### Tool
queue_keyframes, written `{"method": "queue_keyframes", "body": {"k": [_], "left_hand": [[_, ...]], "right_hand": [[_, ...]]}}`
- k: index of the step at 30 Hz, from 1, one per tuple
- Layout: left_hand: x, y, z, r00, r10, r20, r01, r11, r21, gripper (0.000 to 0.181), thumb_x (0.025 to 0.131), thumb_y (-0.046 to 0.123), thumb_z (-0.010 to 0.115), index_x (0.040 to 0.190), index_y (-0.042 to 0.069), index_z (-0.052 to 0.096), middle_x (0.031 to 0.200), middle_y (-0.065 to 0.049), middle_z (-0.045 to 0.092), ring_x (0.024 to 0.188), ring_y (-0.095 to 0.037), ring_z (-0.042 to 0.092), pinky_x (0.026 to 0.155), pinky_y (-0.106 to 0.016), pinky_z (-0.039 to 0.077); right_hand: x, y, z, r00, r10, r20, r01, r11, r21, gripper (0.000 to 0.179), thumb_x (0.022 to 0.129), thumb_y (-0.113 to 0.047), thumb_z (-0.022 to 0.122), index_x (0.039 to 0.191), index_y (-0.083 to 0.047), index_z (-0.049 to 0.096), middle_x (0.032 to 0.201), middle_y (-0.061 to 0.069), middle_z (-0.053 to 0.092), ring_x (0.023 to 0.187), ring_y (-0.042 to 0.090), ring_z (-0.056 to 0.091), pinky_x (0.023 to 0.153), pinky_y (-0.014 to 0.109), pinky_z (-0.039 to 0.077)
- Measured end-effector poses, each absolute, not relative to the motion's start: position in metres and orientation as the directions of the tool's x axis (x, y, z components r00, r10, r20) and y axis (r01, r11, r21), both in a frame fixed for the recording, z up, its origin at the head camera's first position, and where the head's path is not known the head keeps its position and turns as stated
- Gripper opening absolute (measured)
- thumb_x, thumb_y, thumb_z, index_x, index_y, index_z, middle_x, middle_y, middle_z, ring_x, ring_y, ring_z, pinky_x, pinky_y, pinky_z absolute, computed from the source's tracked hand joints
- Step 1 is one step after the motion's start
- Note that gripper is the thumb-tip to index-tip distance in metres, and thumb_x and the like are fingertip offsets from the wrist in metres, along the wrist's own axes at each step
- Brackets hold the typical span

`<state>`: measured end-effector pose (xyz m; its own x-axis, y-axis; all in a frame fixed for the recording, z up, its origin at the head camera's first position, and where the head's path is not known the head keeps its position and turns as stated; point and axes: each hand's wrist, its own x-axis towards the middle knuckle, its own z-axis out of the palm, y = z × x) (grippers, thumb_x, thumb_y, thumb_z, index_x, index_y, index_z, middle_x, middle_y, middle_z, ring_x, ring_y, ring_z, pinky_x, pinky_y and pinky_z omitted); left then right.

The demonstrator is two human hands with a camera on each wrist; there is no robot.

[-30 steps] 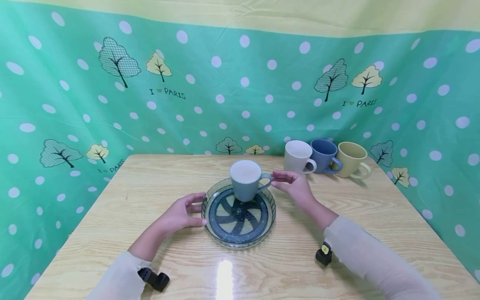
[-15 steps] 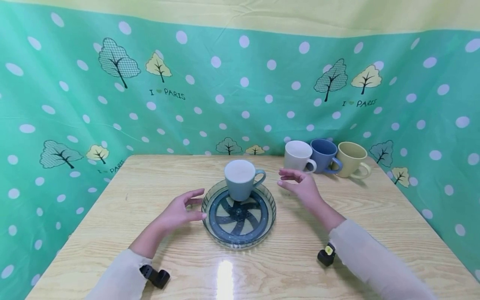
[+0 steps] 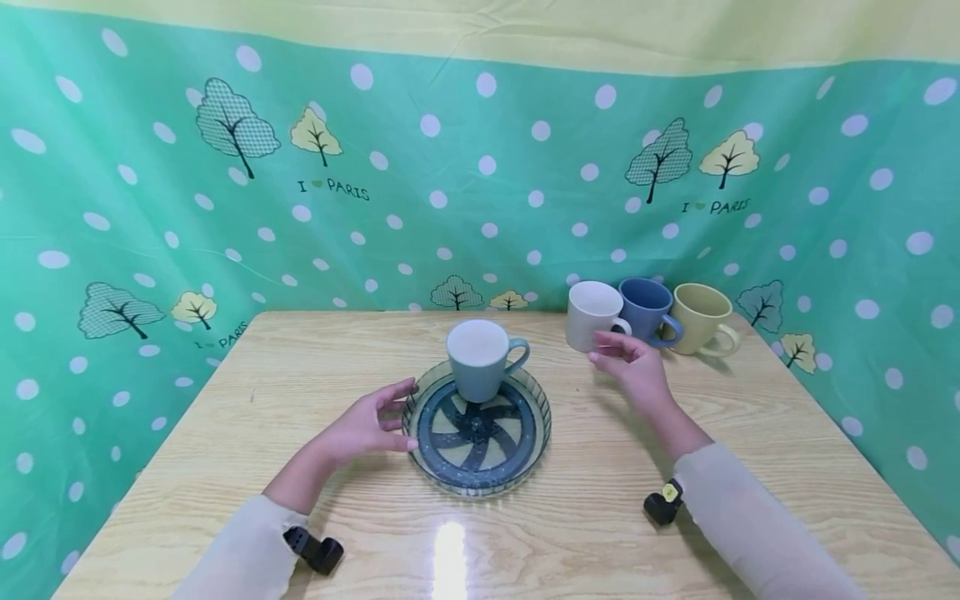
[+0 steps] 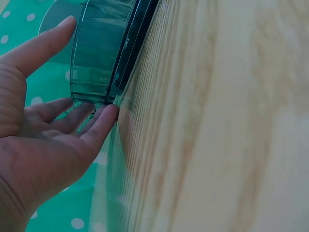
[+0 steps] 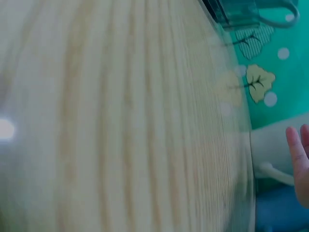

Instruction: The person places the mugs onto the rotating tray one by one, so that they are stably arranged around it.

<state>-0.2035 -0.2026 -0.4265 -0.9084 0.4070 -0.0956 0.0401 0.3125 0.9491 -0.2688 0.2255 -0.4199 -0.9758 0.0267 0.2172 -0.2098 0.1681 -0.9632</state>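
Note:
A round, clear dark-tinted tray [image 3: 480, 477] with a swirl pattern stands mid-table. On its back part sits a pale blue-grey mug [image 3: 478, 371], upright, its handle pointing right. My left hand [image 3: 362, 429] is at the tray's left side, thumb and fingers spread along the wall; in the left wrist view the fingertips touch the tray wall [image 4: 96, 63] low down. My right hand [image 3: 637, 375] hovers in front of a white mug [image 3: 587, 323], fingers loosely bent and holding nothing. Its fingertips partly cover that mug's handle; whether they touch it I cannot tell.
Right of the white mug stand a blue mug [image 3: 643, 308] and a yellow mug [image 3: 697, 321], close together at the back right. A green dotted curtain [image 3: 375, 233] hangs behind the wooden table [image 3: 570, 517] and along both sides.
My right hand has let go of the pale blue-grey mug's handle and moved right to the white mug. The pale mug shifted slightly left on the tray. My left hand stays beside the tray.

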Motion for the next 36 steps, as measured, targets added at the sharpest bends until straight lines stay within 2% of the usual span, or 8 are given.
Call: {"method": "queue_keyframes", "body": {"k": [3, 10, 17, 24, 29, 36], "left_hand": [[-0.203, -0.202, -0.427, -0.912, 0.397, -0.106, 0.023, 0.308, 0.951, 0.098, 0.075, 0.010, 0.084, 0.154, 0.004, 0.025, 0.155, -0.023, 0.027, 0.129, -0.048, 0.042, 0.101, -0.043, 0.047], [-0.204, -0.200, -0.429, -0.921, 0.363, -0.139, -0.022, 0.307, 0.952, 0.097, 0.072, 0.007, 0.086, 0.152, 0.007, 0.031, 0.149, -0.027, 0.036, 0.124, -0.046, 0.049, 0.095, -0.038, 0.051], [-0.201, -0.201, -0.428, -0.926, 0.349, -0.145, -0.042, 0.286, 0.957, 0.095, 0.072, 0.006, 0.085, 0.151, 0.005, 0.033, 0.148, -0.029, 0.036, 0.122, -0.044, 0.051, 0.093, -0.036, 0.053], [-0.194, -0.204, -0.430, -0.923, 0.368, -0.108, -0.029, 0.214, 0.976, 0.091, 0.074, 0.004, 0.083, 0.149, -0.003, 0.031, 0.148, -0.028, 0.036, 0.122, -0.042, 0.052, 0.093, -0.034, 0.053], [-0.191, -0.206, -0.432, -0.933, 0.343, -0.107, -0.035, 0.212, 0.977, 0.086, 0.075, 0.004, 0.083, 0.146, -0.004, 0.035, 0.143, -0.027, 0.043, 0.121, -0.040, 0.053, 0.091, -0.036, 0.054], [-0.189, -0.207, -0.432, -0.951, 0.288, -0.115, -0.039, 0.257, 0.966, 0.074, 0.075, 0.006, 0.083, 0.137, -0.004, 0.045, 0.128, -0.023, 0.056, 0.113, -0.034, 0.059, 0.086, -0.035, 0.056]], "right_hand": [[-0.269, 0.233, -0.420, -0.972, 0.067, 0.227, -0.215, 0.147, -0.965, 0.047, 0.085, -0.007, 0.076, 0.126, 0.009, 0.059, 0.121, 0.017, 0.064, 0.096, 0.009, 0.062, 0.078, 0.019, 0.055], [-0.266, 0.250, -0.418, -0.964, 0.157, 0.213, -0.216, 0.001, -0.976, 0.046, 0.083, 0.002, 0.075, 0.124, 0.013, 0.057, 0.102, -0.004, 0.070, 0.088, 0.008, 0.064, 0.075, 0.024, 0.058], [-0.271, 0.267, -0.422, -0.950, 0.252, 0.182, -0.194, -0.023, -0.981, 0.048, 0.083, 0.004, 0.074, 0.127, 0.012, 0.056, 0.107, 0.006, 0.068, 0.085, 0.006, 0.065, 0.072, 0.019, 0.057], [-0.278, 0.278, -0.425, -0.929, 0.321, 0.183, -0.195, -0.003, -0.981, 0.049, 0.082, 0.004, 0.075, 0.127, 0.011, 0.056, 0.107, 0.007, 0.068, 0.084, 0.005, 0.065, 0.072, 0.016, 0.056], [-0.281, 0.281, -0.424, -0.928, 0.339, 0.156, -0.167, -0.004, -0.986, 0.051, 0.082, 0.000, 0.077, 0.127, 0.010, 0.056, 0.111, 0.010, 0.065, 0.086, 0.007, 0.064, 0.072, 0.016, 0.056], [-0.286, 0.279, -0.424, -0.920, 0.360, 0.153, -0.169, -0.013, -0.985, 0.050, 0.080, 0.003, 0.077, 0.126, 0.010, 0.058, 0.106, 0.006, 0.067, 0.084, 0.007, 0.063, 0.070, 0.014, 0.055]]}}
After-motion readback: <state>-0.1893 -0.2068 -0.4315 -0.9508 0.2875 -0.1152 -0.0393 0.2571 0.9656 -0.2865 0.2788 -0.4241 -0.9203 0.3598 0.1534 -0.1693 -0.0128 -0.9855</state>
